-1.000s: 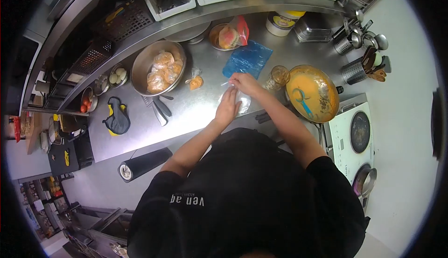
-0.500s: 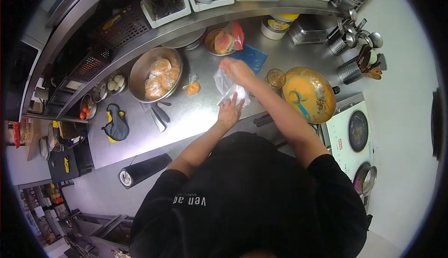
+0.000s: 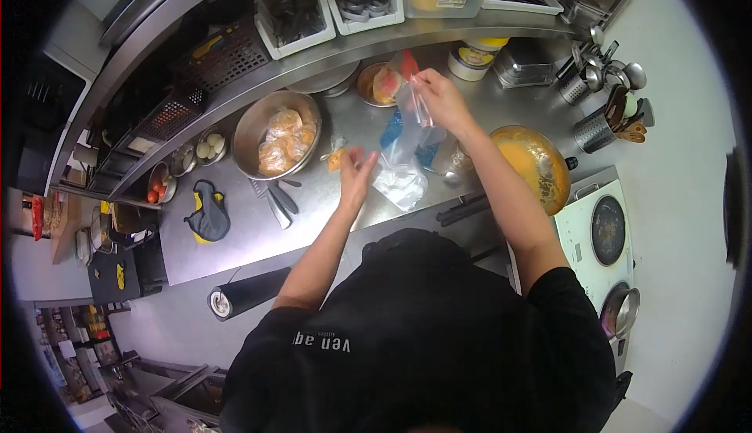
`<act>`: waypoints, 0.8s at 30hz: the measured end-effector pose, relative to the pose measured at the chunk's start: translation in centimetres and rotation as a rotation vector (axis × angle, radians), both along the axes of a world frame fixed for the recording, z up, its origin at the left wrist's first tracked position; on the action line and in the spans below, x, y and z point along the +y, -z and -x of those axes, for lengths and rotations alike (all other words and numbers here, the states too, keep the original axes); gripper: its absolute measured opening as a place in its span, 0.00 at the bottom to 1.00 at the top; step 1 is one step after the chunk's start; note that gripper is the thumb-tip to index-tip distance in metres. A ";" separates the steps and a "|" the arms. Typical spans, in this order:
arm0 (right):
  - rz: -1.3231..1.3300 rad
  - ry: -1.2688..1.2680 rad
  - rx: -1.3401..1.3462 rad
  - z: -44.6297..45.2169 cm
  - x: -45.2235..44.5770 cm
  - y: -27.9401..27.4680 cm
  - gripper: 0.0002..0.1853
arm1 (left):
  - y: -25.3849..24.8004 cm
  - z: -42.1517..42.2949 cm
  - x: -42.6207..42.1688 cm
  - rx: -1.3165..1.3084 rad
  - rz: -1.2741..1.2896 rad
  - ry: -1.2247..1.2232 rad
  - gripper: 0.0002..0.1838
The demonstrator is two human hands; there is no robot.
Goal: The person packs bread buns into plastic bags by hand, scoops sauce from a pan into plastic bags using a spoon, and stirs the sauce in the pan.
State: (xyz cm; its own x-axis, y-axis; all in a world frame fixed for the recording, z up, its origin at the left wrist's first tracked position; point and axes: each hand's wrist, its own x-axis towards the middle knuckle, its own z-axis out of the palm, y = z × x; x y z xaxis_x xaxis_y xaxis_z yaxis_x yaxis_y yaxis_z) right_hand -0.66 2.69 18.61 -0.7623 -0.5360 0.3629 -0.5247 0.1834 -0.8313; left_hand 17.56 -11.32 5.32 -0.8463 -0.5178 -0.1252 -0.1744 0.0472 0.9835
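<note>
My right hand (image 3: 439, 98) pinches the upper end of a clear plastic bag (image 3: 413, 131), which hangs down toward white crumpled plastic (image 3: 403, 185) on the counter. My left hand (image 3: 355, 175) is raised with its fingers apart and slightly blurred, holding nothing. Just beyond it lies a small knotted bag of orange filling (image 3: 335, 158). Partly hidden behind the clear bag is a blue plastic sheet (image 3: 390, 126). A steel bowl (image 3: 244, 142) of filled bags stands to the left. On the right, my forearm partly covers a pan of orange sauce (image 3: 533, 163).
Knives (image 3: 280, 204) and a grey-yellow glove (image 3: 207, 212) lie on the counter (image 3: 184, 253) at left. A glass jar (image 3: 462, 157) and a spoon (image 3: 451, 177) are near my right forearm. Utensil holders (image 3: 593, 131) and a white stove (image 3: 583, 233) stand at right.
My right hand has lifted the clear bag up and away from the counter. My left hand has let go of the plastic and moved left, its fingers now spread.
</note>
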 end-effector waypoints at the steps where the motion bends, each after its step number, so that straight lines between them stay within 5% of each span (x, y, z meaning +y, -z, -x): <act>1: -0.033 -0.046 -0.185 -0.7 0.4 -1.6 0.12 | -0.3 1.1 0.0 0.226 -0.065 -0.107 0.38; 2: -0.068 -0.090 -0.369 -1.0 0.8 -2.5 0.12 | -0.8 1.9 -0.2 0.229 -0.063 -0.109 0.38; 4: -0.036 -0.084 -0.394 -0.6 1.1 -2.5 0.13 | -3.1 3.0 -0.4 0.178 -0.408 0.390 0.34; 5: -0.003 -0.075 -0.423 -0.1 1.3 -2.3 0.13 | -4.3 3.3 -0.2 0.127 -0.326 0.608 0.30; 8: -0.075 0.019 -0.187 3.1 2.9 -0.1 0.15 | -5.0 3.5 0.0 -0.085 -0.296 0.772 0.23; 9: -0.141 0.070 -0.350 2.0 3.7 -2.6 0.16 | -5.2 3.3 -0.1 -0.090 -0.294 0.780 0.23; 14: -0.236 0.177 -0.283 3.0 6.9 -2.5 0.17 | -4.4 2.7 -1.6 0.035 -0.781 0.575 0.14; 24: -0.155 0.270 -0.460 2.6 9.9 -1.5 0.19 | -3.8 2.4 -1.1 0.056 -0.866 0.516 0.08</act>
